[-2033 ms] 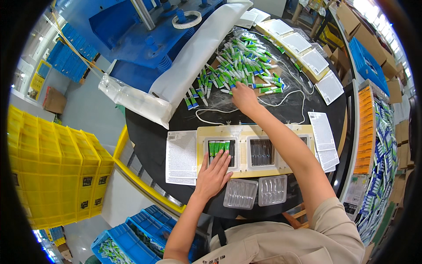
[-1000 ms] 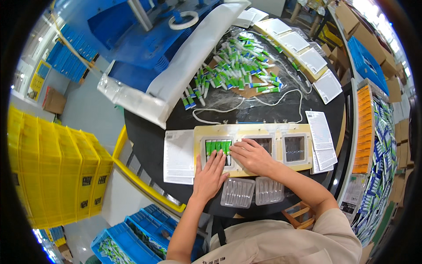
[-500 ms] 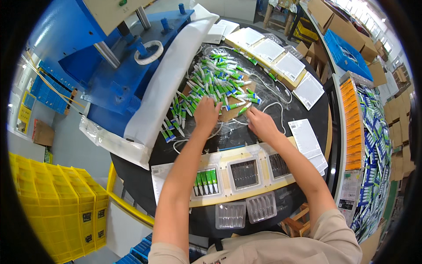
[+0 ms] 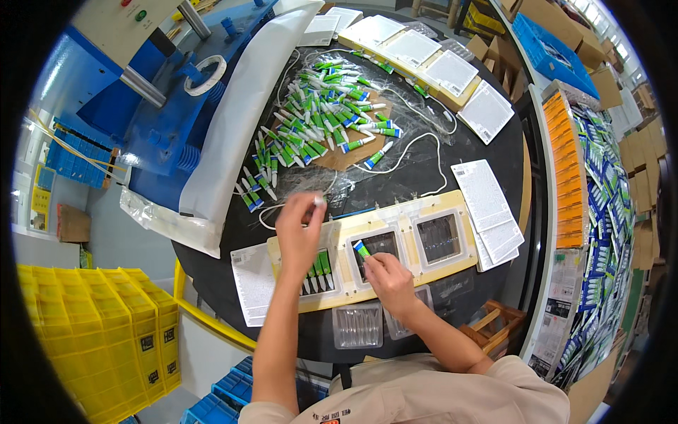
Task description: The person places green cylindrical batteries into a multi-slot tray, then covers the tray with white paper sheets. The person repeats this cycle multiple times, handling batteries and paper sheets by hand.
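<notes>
Stacked yellow crates (image 4: 99,332) stand at the far left, with blue crates (image 4: 233,389) below and nearer the person. A blue machine (image 4: 159,116) rises behind, a long white plastic-wrapped cover (image 4: 236,116) running along its near side by the black round table (image 4: 212,274). On the table's left lies a white printed card (image 4: 247,286), partly under the left end of a yellow-edged frame (image 4: 438,270).

The left hand (image 4: 298,226) is raised around the frame's far left edge, fingers curled and pinching a white-tipped object (image 4: 319,201); blur hides the rest of it. Beneath and beside that forearm, green tubes (image 4: 320,272) lie side by side in the frame's left clear tray, white tips toward the person. Beyond the frame, a heap of green, white and blue tubes (image 4: 321,106) spreads over brown cardboard (image 4: 339,157), one loose tube (image 4: 378,155) just off its near right side.

Clear blister trays (image 4: 357,326) rest in front of the frame. The right hand (image 4: 390,280) grips a single green-and-blue tube (image 4: 361,249) between thumb and fingers over the middle tray (image 4: 385,244); whether tube and tray touch cannot be told. The right tray (image 4: 439,238) sits beside it. A white cable (image 4: 439,159) curves behind, and overlapping white cards (image 4: 487,205) lie off the frame's right end. Farther right stands an orange rack (image 4: 565,169).
</notes>
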Tool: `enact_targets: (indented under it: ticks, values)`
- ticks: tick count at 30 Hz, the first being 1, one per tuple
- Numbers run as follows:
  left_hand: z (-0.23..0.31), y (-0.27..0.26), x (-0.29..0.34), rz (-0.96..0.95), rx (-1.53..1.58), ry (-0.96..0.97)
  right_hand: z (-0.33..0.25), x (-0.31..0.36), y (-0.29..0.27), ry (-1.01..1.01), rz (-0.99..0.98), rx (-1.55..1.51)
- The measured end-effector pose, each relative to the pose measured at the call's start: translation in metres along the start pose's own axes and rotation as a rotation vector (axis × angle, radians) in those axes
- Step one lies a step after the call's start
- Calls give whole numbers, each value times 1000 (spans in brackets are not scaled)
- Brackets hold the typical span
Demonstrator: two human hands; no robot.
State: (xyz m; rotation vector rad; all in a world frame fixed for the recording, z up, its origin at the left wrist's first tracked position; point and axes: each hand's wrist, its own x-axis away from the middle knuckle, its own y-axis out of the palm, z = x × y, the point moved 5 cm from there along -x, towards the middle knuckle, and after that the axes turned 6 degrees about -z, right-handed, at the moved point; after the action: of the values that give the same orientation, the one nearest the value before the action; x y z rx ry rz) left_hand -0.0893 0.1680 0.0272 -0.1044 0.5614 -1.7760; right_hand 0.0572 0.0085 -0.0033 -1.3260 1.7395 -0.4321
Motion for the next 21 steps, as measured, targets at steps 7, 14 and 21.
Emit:
enact_targets:
  ticks: [7, 14, 21]
  values:
    - [43, 14, 106, -24, -236, 343, 3, -5, -15, -175, -128, 83]
    - [34, 46, 121, -167, -576, 516, 12, -6, -15, -108, -250, -75]
    - [15, 59, 123, -258, -643, 472, 119, -158, -7, -225, -57, 435]
